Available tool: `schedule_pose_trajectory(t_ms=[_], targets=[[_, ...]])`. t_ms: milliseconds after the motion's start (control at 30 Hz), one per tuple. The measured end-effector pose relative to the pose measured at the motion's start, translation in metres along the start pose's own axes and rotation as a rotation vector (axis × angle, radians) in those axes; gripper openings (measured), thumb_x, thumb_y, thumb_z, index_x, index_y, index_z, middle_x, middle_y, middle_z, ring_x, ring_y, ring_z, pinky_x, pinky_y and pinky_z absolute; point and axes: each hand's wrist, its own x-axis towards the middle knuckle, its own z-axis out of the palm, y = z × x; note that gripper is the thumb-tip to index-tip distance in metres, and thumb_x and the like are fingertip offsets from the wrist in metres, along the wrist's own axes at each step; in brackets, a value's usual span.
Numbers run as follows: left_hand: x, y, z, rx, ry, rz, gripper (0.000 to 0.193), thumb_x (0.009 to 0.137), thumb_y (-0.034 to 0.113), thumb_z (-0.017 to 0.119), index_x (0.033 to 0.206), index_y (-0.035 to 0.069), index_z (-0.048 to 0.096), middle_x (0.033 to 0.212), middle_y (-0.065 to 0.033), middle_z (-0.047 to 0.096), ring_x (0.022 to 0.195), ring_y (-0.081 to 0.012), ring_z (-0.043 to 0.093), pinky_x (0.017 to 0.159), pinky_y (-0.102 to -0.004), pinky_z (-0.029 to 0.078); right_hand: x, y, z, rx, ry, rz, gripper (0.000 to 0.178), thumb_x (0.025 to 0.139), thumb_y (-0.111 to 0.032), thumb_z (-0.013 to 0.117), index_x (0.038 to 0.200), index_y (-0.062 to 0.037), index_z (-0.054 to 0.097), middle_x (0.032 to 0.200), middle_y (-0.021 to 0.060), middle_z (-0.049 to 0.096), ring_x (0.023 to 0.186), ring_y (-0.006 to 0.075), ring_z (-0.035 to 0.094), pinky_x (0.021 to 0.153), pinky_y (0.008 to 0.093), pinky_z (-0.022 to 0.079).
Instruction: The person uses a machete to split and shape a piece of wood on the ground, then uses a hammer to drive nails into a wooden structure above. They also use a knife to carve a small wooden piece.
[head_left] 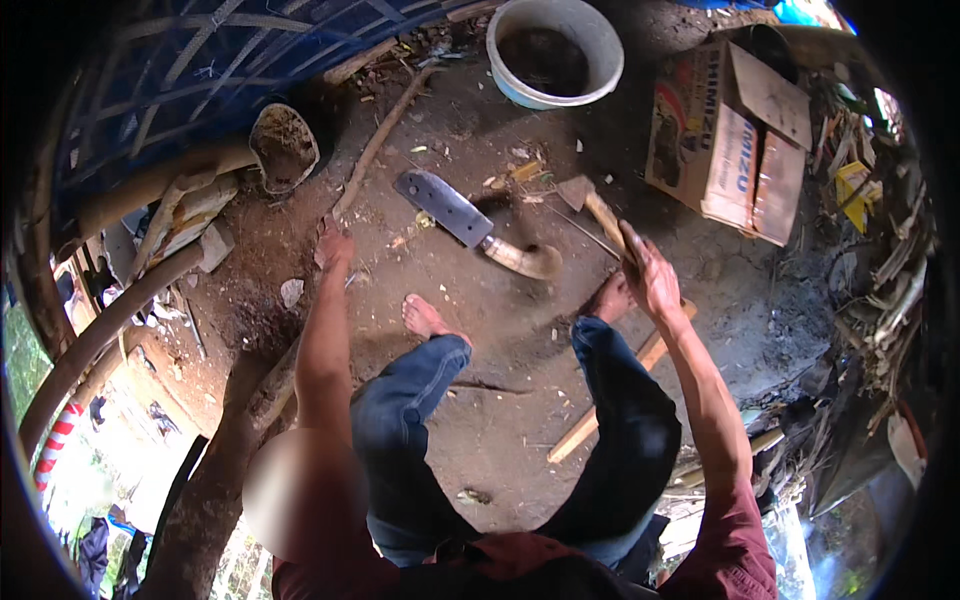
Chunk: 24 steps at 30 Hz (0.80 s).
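My left hand (335, 248) reaches forward, with its fingers closed at the near end of a long crooked stick (385, 135) on the dirt. My right hand (655, 280) is closed on a dark, narrow oblong piece (632, 243), whose kind I cannot make out. Right beside it runs the wooden handle of a small hatchet-like tool (603, 212), its far end partly covered by my hand. Between my hands lies a broad-bladed cleaver (445, 207) with a curved wooden handle, its blade toward the far left. Neither hand touches it.
A pale bucket (505, 60) stands at the far side. An open cardboard box (730, 180) is at the right, near piled firewood (905, 290). A wooden slat (575, 435) passes by my right leg. Logs (215, 480) and a blue tarp (215, 65) border the left.
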Motion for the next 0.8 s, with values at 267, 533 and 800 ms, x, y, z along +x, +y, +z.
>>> schedule_pose_trajectory(t_ms=[267,533,800], targets=[[0.056,-0.024,0.042,0.235,0.277,0.341,0.061,0.080,0.039,0.064,0.131,0.012,0.044,0.108,-0.0213,0.061,0.100,-0.0357,0.061,0.085,-0.0462,0.048,0.016,-0.041,0.202,-0.402,-0.098,-0.502,0.049,0.087,-0.032,0.054,0.129,-0.0083,0.045,0.112,0.0146,0.050,0.104,0.0299,0.049,0.088,0.0444,0.043],[-0.041,-0.046,-0.091,-0.311,-0.017,0.506,0.041,0.079,0.029,0.072,0.110,0.007,0.057,0.099,-0.0120,0.064,0.087,-0.0248,0.063,0.075,-0.0350,0.051,0.034,-0.067,0.262,-0.567,-0.037,-0.281,0.028,0.081,-0.023,0.058,0.107,-0.0120,0.052,0.107,0.0106,0.051,0.098,0.0252,0.050,0.083,0.0423,0.041],[-0.120,-0.114,-0.190,-1.277,0.215,0.191,0.036,0.081,0.027,0.072,0.107,0.006,0.059,0.093,-0.0039,0.062,0.087,-0.0163,0.059,0.079,-0.0312,0.047,0.073,-0.075,0.235,-0.428,-0.120,-0.012,0.056,0.064,-0.020,0.075,0.110,-0.0089,0.046,0.104,0.0127,0.053,0.103,0.0312,0.053,0.084,0.0431,0.043]])
